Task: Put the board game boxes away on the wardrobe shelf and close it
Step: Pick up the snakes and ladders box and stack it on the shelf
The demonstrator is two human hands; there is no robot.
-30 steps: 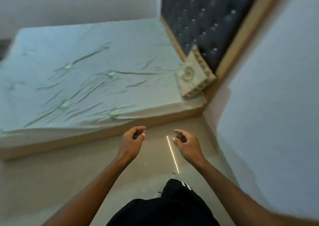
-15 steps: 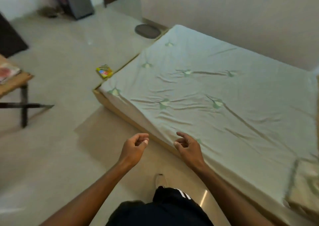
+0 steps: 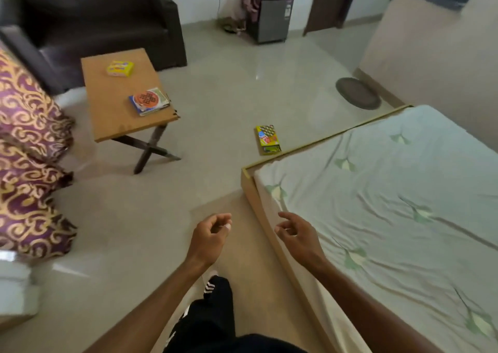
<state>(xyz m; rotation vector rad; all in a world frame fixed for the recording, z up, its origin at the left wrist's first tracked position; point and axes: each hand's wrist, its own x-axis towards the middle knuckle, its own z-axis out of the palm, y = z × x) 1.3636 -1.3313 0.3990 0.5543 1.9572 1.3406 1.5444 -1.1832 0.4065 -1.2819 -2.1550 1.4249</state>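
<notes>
Sweep of view finished, targets newly found.
Yellow box point(image 3: 120, 68) and blue box point(image 3: 149, 101) on table point(image 3: 113, 120), blue near front corner; third box point(image 3: 267, 139) on floor point(image 3: 229, 96) off bed point(image 3: 377, 204) corner. Left hand point(image 3: 211, 234), right hand point(image 3: 296, 236) loosely curled, empty.

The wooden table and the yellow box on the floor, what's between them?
Only bare floor separates the wooden table from the yellow box, per the head view.
</notes>
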